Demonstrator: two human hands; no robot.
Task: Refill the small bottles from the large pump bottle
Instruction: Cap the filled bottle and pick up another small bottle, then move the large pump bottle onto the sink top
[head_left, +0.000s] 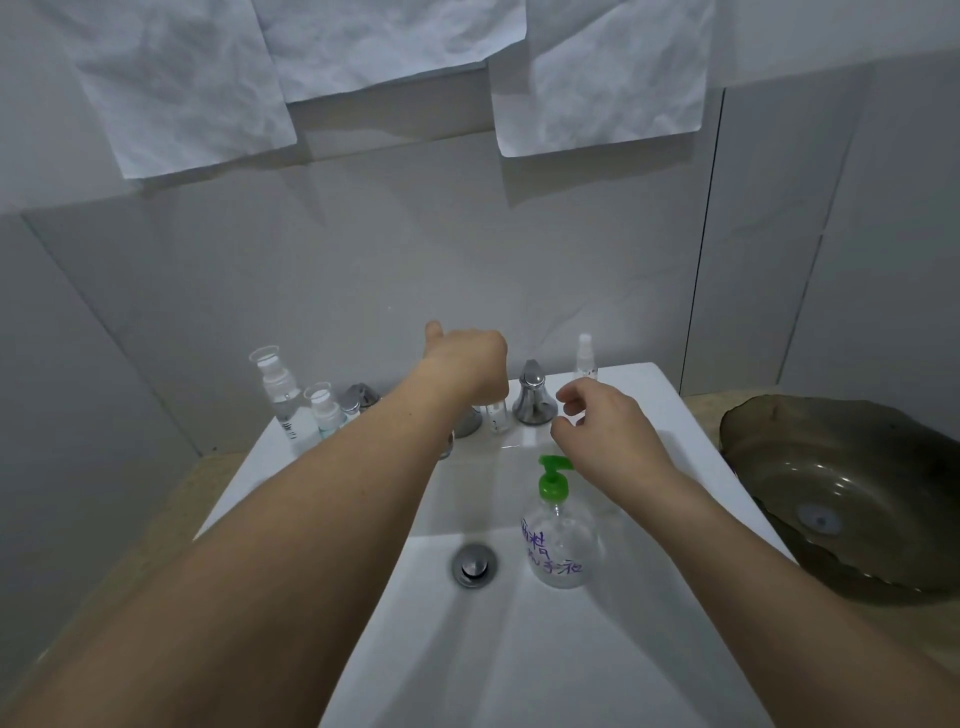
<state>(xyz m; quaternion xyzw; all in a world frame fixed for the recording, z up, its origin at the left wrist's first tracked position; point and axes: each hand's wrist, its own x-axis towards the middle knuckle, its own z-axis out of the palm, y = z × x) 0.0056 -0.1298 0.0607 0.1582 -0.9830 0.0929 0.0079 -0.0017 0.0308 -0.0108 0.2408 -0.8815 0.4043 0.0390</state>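
While the left hand grips a small clear bottle, the right hand hovers.

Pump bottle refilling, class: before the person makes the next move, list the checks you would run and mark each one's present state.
1. Pump bottle upright in the sink: ok.
2. Left hand grips the small bottle on the ledge: ok.
3. That bottle's cap off: cannot tell, hand covers it.
4. Right hand free for pumping: ok, holds nothing.
5. Small bottle under the green pump nozzle: not ok, apart.
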